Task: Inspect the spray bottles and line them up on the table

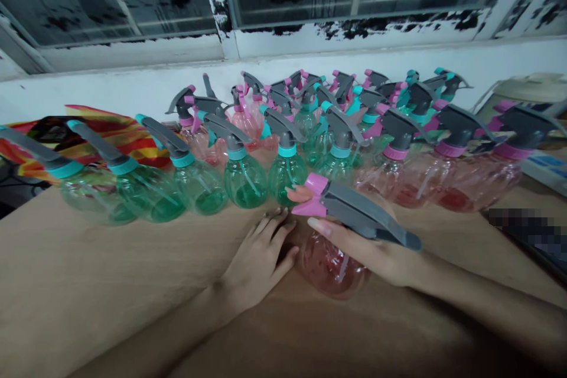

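Observation:
A clear pink spray bottle [334, 269] with a grey trigger head and pink nozzle stands tilted in front of me on the table. My right hand [376, 251] is wrapped around its neck below the grey head, the thumb on the near side and a fingertip showing by the pink trigger. Just left of the bottle, my left hand [261, 254] rests palm down on the tabletop, fingers spread and holding nothing. Beyond both hands runs a front row of spray bottles, green ones such as this green spray bottle [245, 183] to the left and pink ones such as this pink spray bottle [411, 186] to the right.
Behind the front row, several more pink and green bottles [305, 121] crowd toward the white wall [146, 82]. A red and yellow patterned bag [106, 142] lies at left. A dark, partly pixelated object [527, 242] lies at the right edge of the wooden table [66, 283].

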`<state>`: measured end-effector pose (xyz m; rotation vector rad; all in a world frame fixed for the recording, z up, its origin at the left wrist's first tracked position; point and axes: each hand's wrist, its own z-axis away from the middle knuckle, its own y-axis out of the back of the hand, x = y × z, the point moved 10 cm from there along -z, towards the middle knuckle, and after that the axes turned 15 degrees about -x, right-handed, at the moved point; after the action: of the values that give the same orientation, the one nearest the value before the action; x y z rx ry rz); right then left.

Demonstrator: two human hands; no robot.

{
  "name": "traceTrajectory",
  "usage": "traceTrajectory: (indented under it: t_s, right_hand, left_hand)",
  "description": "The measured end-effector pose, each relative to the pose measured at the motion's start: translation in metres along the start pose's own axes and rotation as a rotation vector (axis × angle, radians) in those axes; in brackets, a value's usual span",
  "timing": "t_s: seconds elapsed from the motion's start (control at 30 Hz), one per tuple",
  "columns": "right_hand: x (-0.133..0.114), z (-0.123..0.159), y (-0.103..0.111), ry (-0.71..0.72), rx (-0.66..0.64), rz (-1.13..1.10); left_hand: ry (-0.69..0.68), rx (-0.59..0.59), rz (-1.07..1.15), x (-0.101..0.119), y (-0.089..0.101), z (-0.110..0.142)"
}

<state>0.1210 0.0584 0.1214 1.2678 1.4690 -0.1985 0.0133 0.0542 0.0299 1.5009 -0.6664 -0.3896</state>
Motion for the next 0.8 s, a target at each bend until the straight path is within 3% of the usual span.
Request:
traceTrajectory:
  t_s: [0.43, 0.8]
  right_hand:
    - [-0.002, 0.000, -0.003, 0.027, -0.066, -0.092]
    - [-0.002, -0.004, -0.001, -0.002, -0.009, -0.034]
  left_hand:
    - [-0.003, -0.031, 0.025, 0.000, -0.001, -0.001]
    - [0.013, 0.012, -0.016, 0.001, 0.002, 0.002]
